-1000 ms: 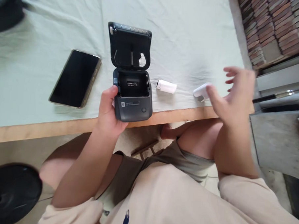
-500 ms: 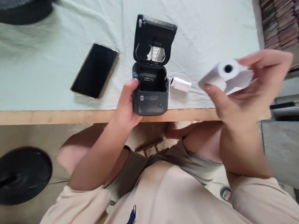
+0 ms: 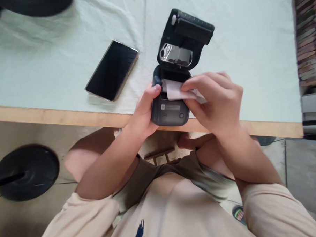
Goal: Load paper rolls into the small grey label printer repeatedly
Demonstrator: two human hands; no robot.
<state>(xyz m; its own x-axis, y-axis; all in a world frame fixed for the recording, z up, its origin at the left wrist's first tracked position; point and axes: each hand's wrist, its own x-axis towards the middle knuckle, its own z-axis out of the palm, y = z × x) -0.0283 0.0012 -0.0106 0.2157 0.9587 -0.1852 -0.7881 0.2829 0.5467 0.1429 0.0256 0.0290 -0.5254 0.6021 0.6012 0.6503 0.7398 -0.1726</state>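
Observation:
A small dark label printer point(image 3: 170, 113) stands at the table's front edge, its lid point(image 3: 186, 39) tipped back to show a clear window. My left hand point(image 3: 145, 109) is closed round the printer's left side, thumb on the rim of the paper bay. White roll paper point(image 3: 176, 90) lies in and over the bay opening. My right hand point(image 3: 213, 96) pinches this paper between thumb and fingers at the bay's right side. Those fingers hide part of the roll and the printer's right rim.
A phone point(image 3: 112, 70) with a dark screen lies left of the printer on the pale green cloth point(image 3: 242, 38). A black round object point(image 3: 34, 3) is at the far left. The wooden table edge point(image 3: 69, 116) runs across in front of my legs. Below left is a black round base point(image 3: 37, 172).
My right hand has come leftward from the right, bringing the paper roll into the printer's bay. The small white roll beside the printer is now out of sight. My left hand keeps its hold.

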